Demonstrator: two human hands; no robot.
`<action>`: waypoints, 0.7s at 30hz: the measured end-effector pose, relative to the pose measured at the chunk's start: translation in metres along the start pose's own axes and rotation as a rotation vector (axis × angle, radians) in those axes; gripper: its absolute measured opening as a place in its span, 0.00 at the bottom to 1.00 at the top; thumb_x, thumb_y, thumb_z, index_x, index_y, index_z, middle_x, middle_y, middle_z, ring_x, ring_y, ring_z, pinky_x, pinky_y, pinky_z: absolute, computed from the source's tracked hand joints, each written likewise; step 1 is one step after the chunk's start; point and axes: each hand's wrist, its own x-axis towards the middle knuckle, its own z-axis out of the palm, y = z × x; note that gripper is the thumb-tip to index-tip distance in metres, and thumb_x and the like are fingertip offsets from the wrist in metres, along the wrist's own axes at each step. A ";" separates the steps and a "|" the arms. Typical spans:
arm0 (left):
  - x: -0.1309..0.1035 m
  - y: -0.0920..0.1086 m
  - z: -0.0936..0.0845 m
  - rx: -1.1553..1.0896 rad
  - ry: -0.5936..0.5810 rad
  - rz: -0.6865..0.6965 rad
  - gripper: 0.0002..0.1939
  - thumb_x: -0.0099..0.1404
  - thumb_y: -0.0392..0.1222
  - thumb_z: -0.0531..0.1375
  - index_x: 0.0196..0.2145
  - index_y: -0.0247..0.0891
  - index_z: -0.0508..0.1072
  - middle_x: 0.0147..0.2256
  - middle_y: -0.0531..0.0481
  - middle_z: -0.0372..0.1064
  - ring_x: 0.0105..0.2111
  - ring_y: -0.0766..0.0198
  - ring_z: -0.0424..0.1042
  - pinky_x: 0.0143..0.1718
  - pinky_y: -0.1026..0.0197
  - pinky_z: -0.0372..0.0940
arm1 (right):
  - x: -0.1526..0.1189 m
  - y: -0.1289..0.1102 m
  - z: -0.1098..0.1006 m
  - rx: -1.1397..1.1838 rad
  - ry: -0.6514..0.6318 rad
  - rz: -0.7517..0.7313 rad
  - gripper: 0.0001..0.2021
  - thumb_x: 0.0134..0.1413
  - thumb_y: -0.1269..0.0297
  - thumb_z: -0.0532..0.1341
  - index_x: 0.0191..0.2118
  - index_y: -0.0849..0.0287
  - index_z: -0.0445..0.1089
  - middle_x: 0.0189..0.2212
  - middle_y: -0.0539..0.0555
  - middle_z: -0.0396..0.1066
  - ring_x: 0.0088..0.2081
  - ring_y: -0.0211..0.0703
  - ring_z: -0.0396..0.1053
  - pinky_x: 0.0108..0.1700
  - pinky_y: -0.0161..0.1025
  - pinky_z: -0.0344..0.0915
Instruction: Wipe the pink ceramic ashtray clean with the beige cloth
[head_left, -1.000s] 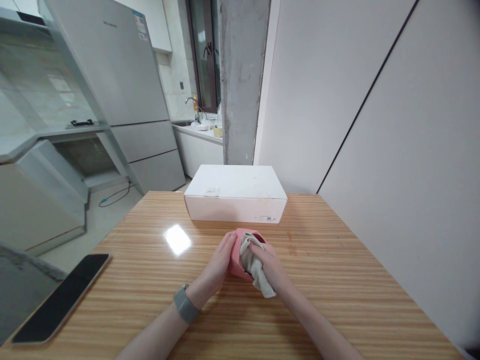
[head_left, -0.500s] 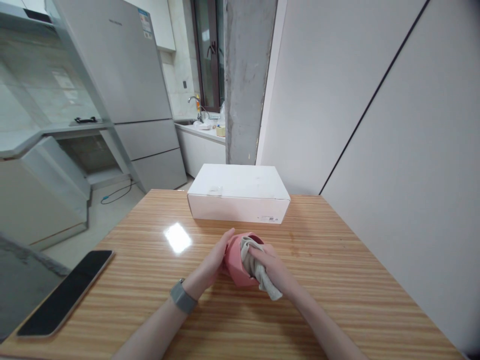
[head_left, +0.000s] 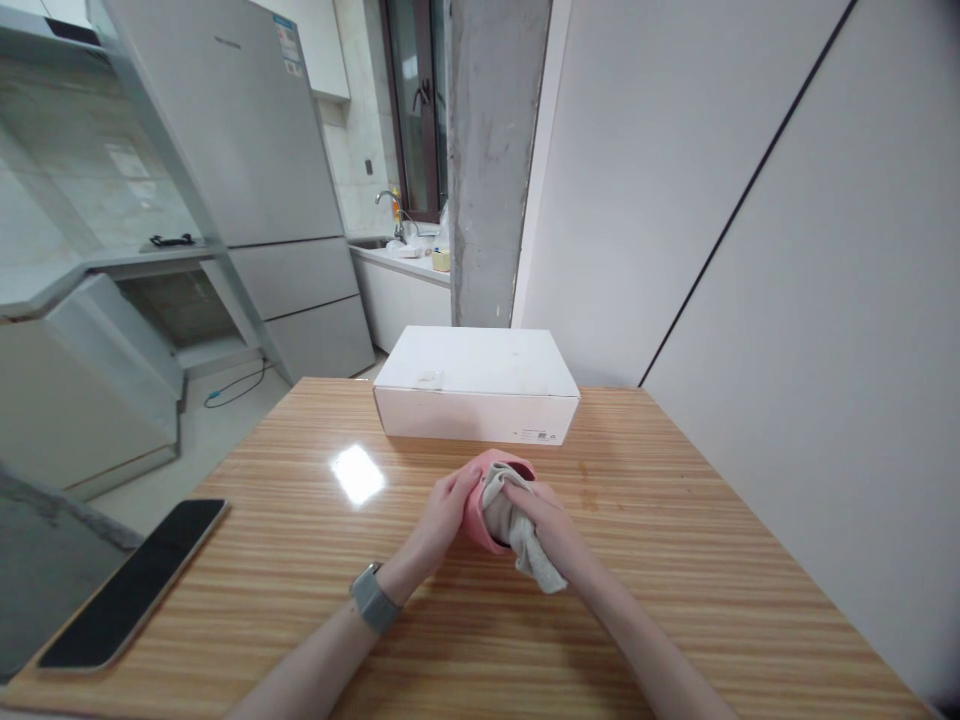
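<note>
A pink round container (head_left: 475, 514) is tilted over the table, its dark opening facing right and toward me. My left hand (head_left: 444, 515) grips it from the left, with a grey watch strap on the wrist. My right hand (head_left: 546, 515) is closed on a light grey cloth (head_left: 531, 553). Part of that cloth lies in the container's opening, and its loose end hangs down at the lower right. The right fingertips are partly hidden by the cloth and the container.
Behind the hands, a white closed box (head_left: 472, 412) rests on the wooden table (head_left: 675, 560). A black phone-like slab (head_left: 139, 580) lies at the table's left edge. A white wall rises on the right. A fridge and a sink counter stand farther back.
The pink container has turned, and its opening now faces more toward me. My left hand has shifted its grip on the left side. The cloth and my right hand have moved slightly right.
</note>
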 end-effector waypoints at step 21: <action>-0.001 0.005 -0.008 -0.325 -0.109 -0.238 0.30 0.62 0.63 0.55 0.38 0.29 0.79 0.37 0.40 0.79 0.41 0.51 0.76 0.50 0.54 0.63 | -0.014 -0.016 -0.001 -0.303 -0.219 -0.088 0.12 0.57 0.57 0.57 0.28 0.58 0.69 0.28 0.49 0.67 0.33 0.43 0.62 0.39 0.37 0.59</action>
